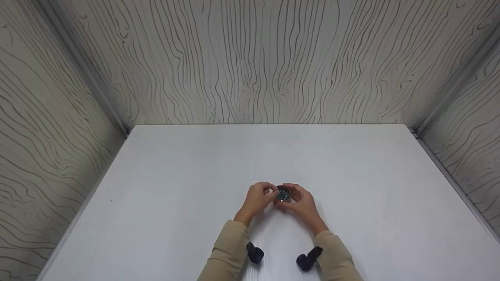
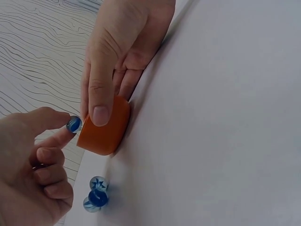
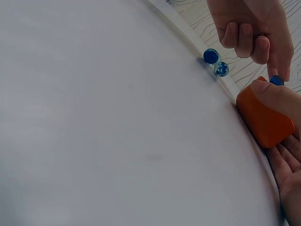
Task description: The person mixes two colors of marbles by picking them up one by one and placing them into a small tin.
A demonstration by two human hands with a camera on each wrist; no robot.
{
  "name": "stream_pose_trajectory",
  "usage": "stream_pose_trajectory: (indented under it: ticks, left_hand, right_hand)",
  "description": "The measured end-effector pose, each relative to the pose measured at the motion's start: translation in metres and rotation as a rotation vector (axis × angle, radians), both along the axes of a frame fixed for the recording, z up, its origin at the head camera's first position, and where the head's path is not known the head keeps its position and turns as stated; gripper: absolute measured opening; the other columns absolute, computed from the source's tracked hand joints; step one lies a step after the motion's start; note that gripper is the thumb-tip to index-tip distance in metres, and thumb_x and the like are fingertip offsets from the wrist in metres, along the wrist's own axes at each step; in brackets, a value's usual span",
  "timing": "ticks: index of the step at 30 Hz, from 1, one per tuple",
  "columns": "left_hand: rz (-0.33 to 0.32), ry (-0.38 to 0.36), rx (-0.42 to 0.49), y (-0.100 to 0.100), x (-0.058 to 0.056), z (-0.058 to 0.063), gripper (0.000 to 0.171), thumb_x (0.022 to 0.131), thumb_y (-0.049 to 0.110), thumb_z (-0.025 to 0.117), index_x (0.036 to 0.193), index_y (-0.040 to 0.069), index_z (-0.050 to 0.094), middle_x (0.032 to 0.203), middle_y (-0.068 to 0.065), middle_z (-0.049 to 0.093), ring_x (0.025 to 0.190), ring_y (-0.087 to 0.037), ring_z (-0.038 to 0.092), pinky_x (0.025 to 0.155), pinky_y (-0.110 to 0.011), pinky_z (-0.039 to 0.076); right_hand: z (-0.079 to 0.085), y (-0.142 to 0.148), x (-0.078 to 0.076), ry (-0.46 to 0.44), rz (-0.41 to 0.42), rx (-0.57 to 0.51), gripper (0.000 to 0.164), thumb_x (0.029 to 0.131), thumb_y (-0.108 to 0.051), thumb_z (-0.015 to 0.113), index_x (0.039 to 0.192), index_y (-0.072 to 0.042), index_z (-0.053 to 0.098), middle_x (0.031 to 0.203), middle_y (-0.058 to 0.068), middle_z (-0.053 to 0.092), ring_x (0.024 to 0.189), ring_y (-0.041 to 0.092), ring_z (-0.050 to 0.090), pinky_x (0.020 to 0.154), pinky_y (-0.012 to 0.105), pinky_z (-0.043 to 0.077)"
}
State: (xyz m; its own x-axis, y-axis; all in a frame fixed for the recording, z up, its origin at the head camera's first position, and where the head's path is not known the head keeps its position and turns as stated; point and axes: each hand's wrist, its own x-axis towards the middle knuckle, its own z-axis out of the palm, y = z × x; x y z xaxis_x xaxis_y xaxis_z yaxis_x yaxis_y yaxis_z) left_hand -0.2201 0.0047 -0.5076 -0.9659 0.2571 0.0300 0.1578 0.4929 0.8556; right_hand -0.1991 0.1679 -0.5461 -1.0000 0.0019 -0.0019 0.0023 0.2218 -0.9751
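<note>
Between the thumb and index finger of my left hand (image 1: 258, 198) is a blue-and-clear glass marble (image 2: 74, 124), pinched at the rim of a small orange cup (image 2: 102, 134). My right hand (image 1: 305, 206) grips the cup, its thumb pressed along the outer wall. Seen from above, several shiny marbles (image 1: 283, 195) lie inside the cup. Beside the cup, under the left hand's curled fingers, a few loose blue marbles (image 2: 98, 197) sit close together on the white table; in the head view the left hand hides them.
The white table (image 1: 175, 175) spreads out around both hands. Wood-grain patterned panels (image 1: 250, 62) rise behind it and at both sides. A black device (image 1: 255, 253) is at the left forearm, and another black device (image 1: 308, 260) at the right.
</note>
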Motion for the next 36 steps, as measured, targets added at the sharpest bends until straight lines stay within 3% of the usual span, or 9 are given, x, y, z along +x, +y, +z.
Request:
stream_pose_trajectory:
  ticks: [5,15,22,26,36]
  left_hand:
    - [-0.007,0.015,-0.002,0.0010,0.0003,0.0004,0.014,0.087,0.012,0.066,0.093,0.001,0.072,0.093,-0.010,0.069,0.078,-0.010,0.047,0.072,-0.022,0.041]
    - [-0.010,0.004,-0.017,-0.0015,0.0005,0.0026,0.016,0.088,0.011,0.065,0.097,0.001,0.073,0.070,0.004,0.042,0.065,-0.008,0.037,0.060,-0.018,0.029]
    - [-0.006,0.015,-0.001,-0.0034,0.0020,0.0026,0.016,0.087,0.011,0.064,0.096,0.001,0.073,0.072,0.003,0.044,0.069,-0.009,0.039,0.065,-0.020,0.031]
    - [-0.008,0.018,0.023,-0.0039,0.0034,0.0027,0.016,0.087,0.010,0.064,0.096,-0.001,0.072,0.066,0.004,0.037,0.062,-0.008,0.035,0.060,-0.018,0.028]
    - [0.000,0.040,0.014,-0.0071,0.0052,0.0047,0.015,0.088,0.012,0.065,0.097,0.001,0.072,0.072,0.003,0.042,0.068,-0.008,0.038,0.063,-0.019,0.030]
  right_hand:
    - [-0.0003,0.0001,-0.0003,0.003,0.001,-0.013,0.057,0.073,-0.006,0.081,0.125,-0.002,0.058,0.131,0.016,0.060,0.132,0.032,0.051,0.111,0.039,0.039]
    - [-0.0014,0.0008,-0.0009,0.000,-0.001,-0.004,0.058,0.073,-0.007,0.081,0.126,-0.002,0.058,0.132,0.017,0.059,0.133,0.033,0.051,0.111,0.040,0.039]
    - [-0.0022,0.0009,-0.0011,-0.001,-0.002,0.003,0.058,0.073,-0.007,0.081,0.127,-0.003,0.058,0.132,0.017,0.060,0.131,0.033,0.052,0.112,0.041,0.038]
    - [-0.0032,0.0008,-0.0014,-0.001,-0.001,0.000,0.058,0.074,-0.007,0.081,0.127,-0.003,0.058,0.131,0.017,0.060,0.131,0.033,0.053,0.112,0.041,0.038]
    - [-0.0022,0.0006,-0.0008,0.005,-0.006,0.009,0.056,0.073,-0.008,0.082,0.124,-0.004,0.060,0.130,0.015,0.061,0.130,0.032,0.054,0.111,0.041,0.039]
